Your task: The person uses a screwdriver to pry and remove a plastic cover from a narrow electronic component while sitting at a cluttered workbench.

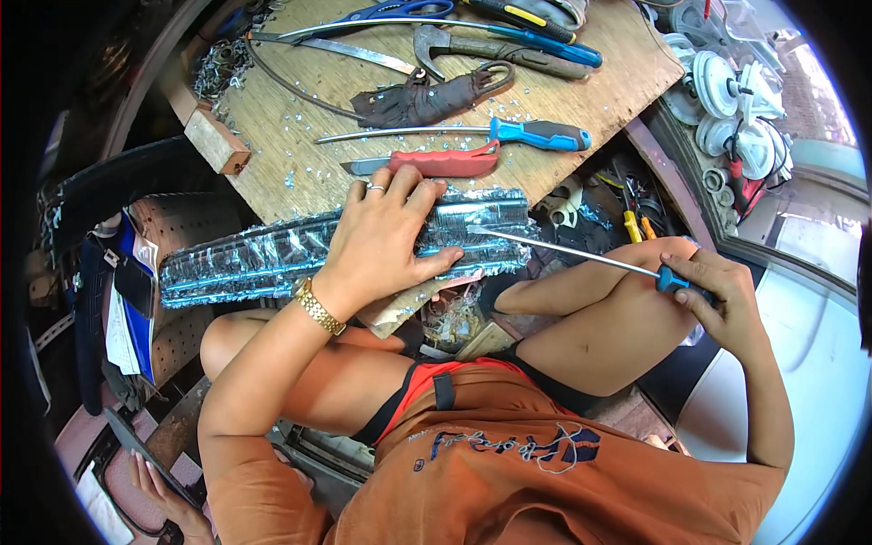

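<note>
A long block of dark metal fins [245,263], with ragged silvery edges and a bluish tube along it, lies across my lap against the board's near edge. My left hand [377,227] grips it from above, fingers over the far edge and thumb on the near part. In my right hand [713,295] is a long screwdriver [590,257], held by its blue handle, its shaft pointing left. The screwdriver's tip meets the block's right part, to the right of my left thumb. Just beyond my left fingers lies a red-handled knife [445,162].
The wooden board [300,109] bears a blue screwdriver [540,134], dark cloth bundle [418,98], hammer [509,53], scissors [400,11] and metal flakes. Clear plastic parts [727,91] stand right. Another person's hand [168,500] is beside a dark flat panel [150,454], lower left.
</note>
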A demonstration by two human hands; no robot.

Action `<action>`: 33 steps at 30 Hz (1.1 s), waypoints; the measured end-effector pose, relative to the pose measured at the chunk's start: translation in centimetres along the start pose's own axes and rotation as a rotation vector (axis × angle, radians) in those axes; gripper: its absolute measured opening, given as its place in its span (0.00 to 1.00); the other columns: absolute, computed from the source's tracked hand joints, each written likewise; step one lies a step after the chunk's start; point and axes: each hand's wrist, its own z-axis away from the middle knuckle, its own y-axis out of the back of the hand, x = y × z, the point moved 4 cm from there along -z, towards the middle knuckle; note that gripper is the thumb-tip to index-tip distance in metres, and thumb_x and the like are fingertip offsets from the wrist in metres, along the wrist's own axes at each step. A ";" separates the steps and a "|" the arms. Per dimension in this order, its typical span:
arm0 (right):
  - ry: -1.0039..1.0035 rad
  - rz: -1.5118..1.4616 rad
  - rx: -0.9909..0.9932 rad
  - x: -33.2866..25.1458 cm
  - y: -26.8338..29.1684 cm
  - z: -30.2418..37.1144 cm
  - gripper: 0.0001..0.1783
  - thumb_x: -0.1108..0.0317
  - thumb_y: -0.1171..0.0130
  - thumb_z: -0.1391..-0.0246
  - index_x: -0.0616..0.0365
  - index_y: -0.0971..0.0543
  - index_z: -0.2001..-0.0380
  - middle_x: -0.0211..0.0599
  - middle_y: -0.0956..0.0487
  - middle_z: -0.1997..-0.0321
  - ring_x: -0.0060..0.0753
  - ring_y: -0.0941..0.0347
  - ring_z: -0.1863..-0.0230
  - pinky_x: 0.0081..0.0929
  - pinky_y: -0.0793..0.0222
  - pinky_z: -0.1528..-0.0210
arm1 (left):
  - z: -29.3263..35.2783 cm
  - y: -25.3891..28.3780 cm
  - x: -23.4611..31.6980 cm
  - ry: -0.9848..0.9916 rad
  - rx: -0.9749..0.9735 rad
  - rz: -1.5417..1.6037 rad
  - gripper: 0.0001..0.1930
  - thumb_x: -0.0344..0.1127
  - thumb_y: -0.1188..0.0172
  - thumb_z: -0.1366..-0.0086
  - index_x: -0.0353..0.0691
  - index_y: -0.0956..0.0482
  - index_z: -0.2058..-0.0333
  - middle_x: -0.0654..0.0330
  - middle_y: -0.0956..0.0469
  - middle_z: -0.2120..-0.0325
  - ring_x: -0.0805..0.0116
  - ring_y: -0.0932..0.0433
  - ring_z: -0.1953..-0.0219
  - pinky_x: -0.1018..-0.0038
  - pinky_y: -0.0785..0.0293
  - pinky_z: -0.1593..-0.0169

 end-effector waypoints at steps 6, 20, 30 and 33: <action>-0.054 0.022 -0.017 -0.3 0.0 -0.2 0.24 0.73 0.28 0.49 0.56 0.12 0.45 0.44 0.16 0.63 0.49 0.18 0.64 0.38 0.23 0.61 | -0.2 0.1 -0.1 -0.001 -0.018 0.019 0.38 0.64 0.31 0.41 0.41 0.21 0.42 0.53 0.26 0.49 0.49 0.28 0.44 0.50 0.30 0.46; 0.112 0.080 -0.106 1.0 -0.1 -4.5 0.23 0.71 0.30 0.50 0.56 0.13 0.47 0.45 0.17 0.65 0.54 0.20 0.66 0.44 0.24 0.63 | -0.1 -0.3 -0.1 -0.011 -0.008 0.053 0.38 0.64 0.31 0.40 0.39 0.22 0.43 0.53 0.27 0.47 0.48 0.29 0.44 0.50 0.32 0.46; -0.099 -0.229 -0.097 -3.4 -5.5 3.7 0.23 0.71 0.36 0.36 0.54 0.20 0.38 0.49 0.14 0.55 0.55 0.15 0.57 0.42 0.21 0.50 | 0.1 -0.2 0.1 -0.010 0.019 0.022 0.41 0.64 0.28 0.43 0.41 0.24 0.39 0.54 0.26 0.47 0.48 0.28 0.42 0.49 0.31 0.45; -0.146 -0.246 -0.044 -3.3 -3.0 4.7 0.25 0.73 0.38 0.35 0.52 0.21 0.35 0.50 0.14 0.56 0.53 0.18 0.62 0.41 0.23 0.54 | 0.6 0.3 0.5 -0.002 0.043 0.008 0.41 0.64 0.28 0.43 0.43 0.24 0.38 0.54 0.26 0.47 0.48 0.28 0.43 0.49 0.31 0.45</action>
